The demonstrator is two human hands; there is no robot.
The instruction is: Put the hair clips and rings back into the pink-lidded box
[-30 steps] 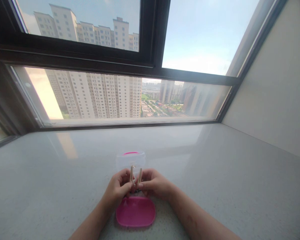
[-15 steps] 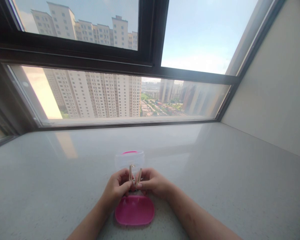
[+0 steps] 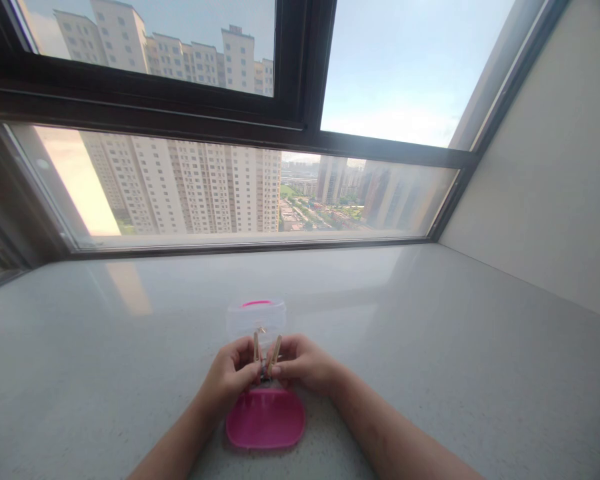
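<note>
My left hand [image 3: 230,377] and my right hand [image 3: 303,363] meet at the middle of a pale stone sill [image 3: 430,347]. Together they pinch a small wooden clothespin [image 3: 264,350] whose two prongs stand upright and apart. Both hands have their fingers curled closed round its lower end. Just under the hands lies a pink oval lid [image 3: 265,420], flat on the sill. Right behind the clothespin stands a clear plastic box [image 3: 256,317] with a pink rim at its far edge.
A dark-framed window [image 3: 300,133] runs along the back of the sill, with tall buildings outside. A plain wall [image 3: 545,180] rises at the right. A darker frame corner closes the far left.
The view has drifted slightly, so everything sits a little lower left in frame. My hands keep the same grip on the clothespin; its prongs look much the same.
</note>
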